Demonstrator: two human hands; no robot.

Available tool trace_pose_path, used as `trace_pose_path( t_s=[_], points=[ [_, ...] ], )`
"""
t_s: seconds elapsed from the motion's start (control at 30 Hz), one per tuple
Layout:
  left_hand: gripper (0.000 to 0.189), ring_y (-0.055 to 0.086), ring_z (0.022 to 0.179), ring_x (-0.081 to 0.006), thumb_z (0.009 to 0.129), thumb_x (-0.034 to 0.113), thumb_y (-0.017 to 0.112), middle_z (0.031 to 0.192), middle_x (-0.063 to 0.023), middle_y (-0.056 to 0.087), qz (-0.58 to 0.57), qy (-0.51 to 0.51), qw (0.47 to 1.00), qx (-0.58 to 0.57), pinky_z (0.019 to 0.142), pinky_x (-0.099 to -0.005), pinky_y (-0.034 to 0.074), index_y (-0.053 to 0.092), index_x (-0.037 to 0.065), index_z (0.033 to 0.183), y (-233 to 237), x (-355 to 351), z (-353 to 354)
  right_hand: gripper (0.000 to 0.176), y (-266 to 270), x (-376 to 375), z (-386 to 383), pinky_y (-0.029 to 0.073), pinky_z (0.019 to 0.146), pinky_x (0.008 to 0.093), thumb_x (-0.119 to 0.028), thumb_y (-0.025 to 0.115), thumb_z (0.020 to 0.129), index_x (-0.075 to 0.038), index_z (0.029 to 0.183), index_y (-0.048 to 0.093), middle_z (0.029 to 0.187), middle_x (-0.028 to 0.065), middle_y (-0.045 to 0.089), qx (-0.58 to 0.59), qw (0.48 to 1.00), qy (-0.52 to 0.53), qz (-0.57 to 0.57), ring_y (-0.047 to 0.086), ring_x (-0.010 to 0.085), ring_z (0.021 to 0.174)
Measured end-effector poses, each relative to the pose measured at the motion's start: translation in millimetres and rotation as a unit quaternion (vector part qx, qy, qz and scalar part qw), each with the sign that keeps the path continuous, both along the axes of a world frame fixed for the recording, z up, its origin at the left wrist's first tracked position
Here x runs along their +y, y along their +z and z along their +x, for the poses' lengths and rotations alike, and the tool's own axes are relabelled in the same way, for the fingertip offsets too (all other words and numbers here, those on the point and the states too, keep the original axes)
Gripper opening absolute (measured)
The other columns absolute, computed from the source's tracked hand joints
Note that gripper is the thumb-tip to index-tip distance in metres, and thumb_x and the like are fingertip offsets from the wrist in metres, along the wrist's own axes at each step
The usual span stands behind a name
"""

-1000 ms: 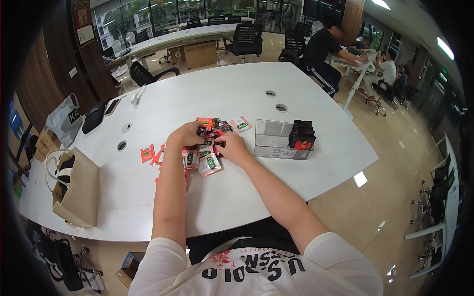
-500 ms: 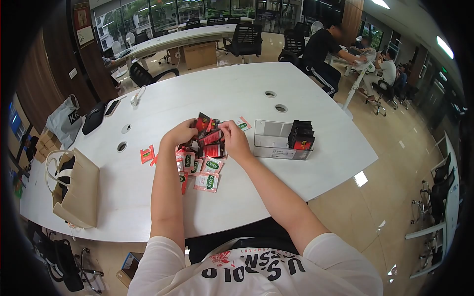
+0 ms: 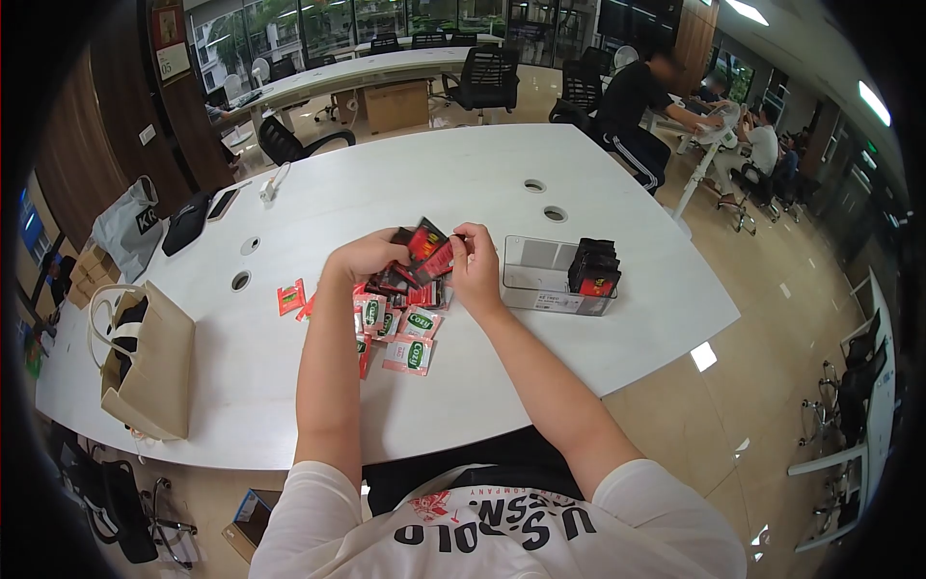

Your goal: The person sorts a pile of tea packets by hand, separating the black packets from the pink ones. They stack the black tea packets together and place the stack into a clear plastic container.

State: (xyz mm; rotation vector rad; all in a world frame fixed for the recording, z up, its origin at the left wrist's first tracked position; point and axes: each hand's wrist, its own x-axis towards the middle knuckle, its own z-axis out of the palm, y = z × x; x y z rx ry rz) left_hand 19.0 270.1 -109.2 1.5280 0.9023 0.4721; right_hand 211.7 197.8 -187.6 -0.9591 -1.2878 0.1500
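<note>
My left hand is closed on black-and-red sachets, held fanned out just above the pile. At their right edge my right hand pinches a sachet between thumb and fingers. Beneath lie more black-and-red sachets, partly covered by my hands. Nearer to me, several red-and-white sachets with a green "Cozy" label are scattered. A small red packet lies to the left of my forearm. To the right stands a clear plastic organizer, with upright black-and-red sachets in its right end.
On the white table a beige handbag stands at left. Behind it are a grey bag, a black pouch, a phone and a white charger. A person in black sits beyond the far right edge.
My hands have raised black-and-red sachets off the pile, fanning them slightly. My right hand has moved a little right and now covers the red-and-white sachet that lay behind it.
</note>
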Motion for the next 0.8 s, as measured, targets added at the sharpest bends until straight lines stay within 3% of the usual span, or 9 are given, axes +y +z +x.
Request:
trace_pose_path(
  t_s=[0.07, 0.1, 0.17, 0.23, 0.47, 0.57, 0.67, 0.73, 0.8],
  points=[
    [0.042, 0.068, 0.080, -0.0155, 0.081, 0.006, 0.065, 0.098, -0.0102, 0.070, -0.003, -0.029, 0.999, -0.015, 0.068, -0.0299, 0.058, 0.061, -0.003, 0.121, 1.1, -12.1, 12.5, 0.014, 1.1, -3.1, -0.7, 0.050, 0.081, 0.0349, -0.008, 0.061, 0.104, -0.001, 0.116, 0.057, 0.101, 0.0127, 0.060, 0.015, 0.999, 0.006, -0.038, 0.060, 0.0250, 0.087],
    [0.031, 0.066, 0.075, -0.0165, 0.082, 0.009, 0.064, 0.091, -0.0072, 0.070, -0.010, -0.058, 0.998, -0.010, 0.067, -0.0302, 0.057, 0.064, 0.000, 0.112, -8.4, -2.3, 18.8, 0.016, 0.9, -2.9, 0.4, 0.050, 0.083, 0.0360, -0.007, 0.061, 0.104, -0.001, 0.118, 0.057, 0.102, 0.0133, 0.060, -0.018, 0.999, -0.019, -0.022, 0.060, 0.0264, 0.089],
    [0.025, 0.065, 0.072, -0.0171, 0.084, 0.012, 0.063, 0.087, -0.0060, 0.069, -0.101, -0.037, 0.993, -0.040, 0.067, -0.0318, 0.057, 0.065, 0.003, 0.107, -15.4, -5.1, 31.8, 0.020, 1.1, -1.7, 2.7, 0.049, 0.087, 0.0384, -0.006, 0.062, 0.102, -0.001, 0.121, 0.056, 0.105, 0.0147, 0.058, -0.083, 0.994, -0.068, 0.009, 0.060, 0.0293, 0.095],
    [0.019, 0.067, 0.069, -0.0183, 0.089, 0.020, 0.061, 0.085, -0.0057, 0.071, -0.165, -0.012, 0.985, -0.051, 0.067, -0.0358, 0.059, 0.066, 0.007, 0.102, -22.3, -7.0, 42.1, 0.023, 1.1, -1.9, 2.6, 0.048, 0.090, 0.0403, -0.005, 0.062, 0.101, -0.002, 0.123, 0.056, 0.105, 0.0154, 0.058, -0.064, 0.996, -0.067, -0.006, 0.059, 0.0315, 0.100],
    [0.027, 0.073, 0.076, -0.0211, 0.096, 0.029, 0.062, 0.094, -0.0091, 0.075, -0.195, -0.029, 0.976, -0.092, 0.071, -0.0404, 0.063, 0.069, 0.005, 0.108, -32.0, -6.9, 48.9, 0.026, -2.0, 0.4, 3.8, 0.048, 0.090, 0.0417, -0.006, 0.062, 0.101, -0.001, 0.126, 0.056, 0.107, 0.0159, 0.057, -0.026, 0.996, -0.070, -0.058, 0.059, 0.0317, 0.099],
    [0.033, 0.074, 0.078, -0.0206, 0.097, 0.030, 0.063, 0.097, -0.0101, 0.076, -0.211, -0.037, 0.966, -0.143, 0.072, -0.0384, 0.063, 0.069, 0.003, 0.114, -26.2, -9.1, 46.1, 0.020, -7.0, 14.5, 10.5, 0.049, 0.087, 0.0366, -0.014, 0.058, 0.107, -0.001, 0.122, 0.057, 0.105, 0.0117, 0.058, 0.042, 0.996, -0.079, 0.000, 0.059, 0.0237, 0.093],
    [0.034, 0.076, 0.077, -0.0209, 0.097, 0.032, 0.065, 0.098, -0.0113, 0.078, -0.216, -0.020, 0.959, -0.184, 0.071, -0.0407, 0.065, 0.070, 0.003, 0.114, -22.6, -10.8, 43.2, 0.021, -7.7, 13.1, 16.5, 0.049, 0.083, 0.0303, -0.023, 0.052, 0.112, -0.002, 0.114, 0.058, 0.100, 0.0057, 0.060, 0.235, 0.967, 0.068, -0.069, 0.058, 0.0140, 0.090],
    [0.035, 0.077, 0.078, -0.0210, 0.098, 0.033, 0.066, 0.098, -0.0109, 0.078, -0.247, -0.036, 0.948, -0.195, 0.071, -0.0399, 0.065, 0.071, 0.002, 0.113, -28.7, -4.1, 37.8, 0.020, -6.8, 15.5, 13.5, 0.050, 0.081, 0.0287, -0.023, 0.055, 0.111, -0.003, 0.112, 0.058, 0.098, 0.0035, 0.060, 0.284, 0.953, 0.093, -0.052, 0.058, 0.0114, 0.087],
    [0.033, 0.077, 0.077, -0.0210, 0.097, 0.032, 0.067, 0.098, -0.0104, 0.078, -0.233, 0.016, 0.953, -0.193, 0.070, -0.0396, 0.065, 0.071, 0.003, 0.111, -32.4, -1.9, 40.4, 0.020, -8.0, 17.8, 10.6, 0.051, 0.079, 0.0271, -0.024, 0.057, 0.110, -0.004, 0.109, 0.058, 0.096, 0.0012, 0.061, 0.331, 0.935, 0.118, -0.036, 0.058, 0.0088, 0.085]
  ],
)
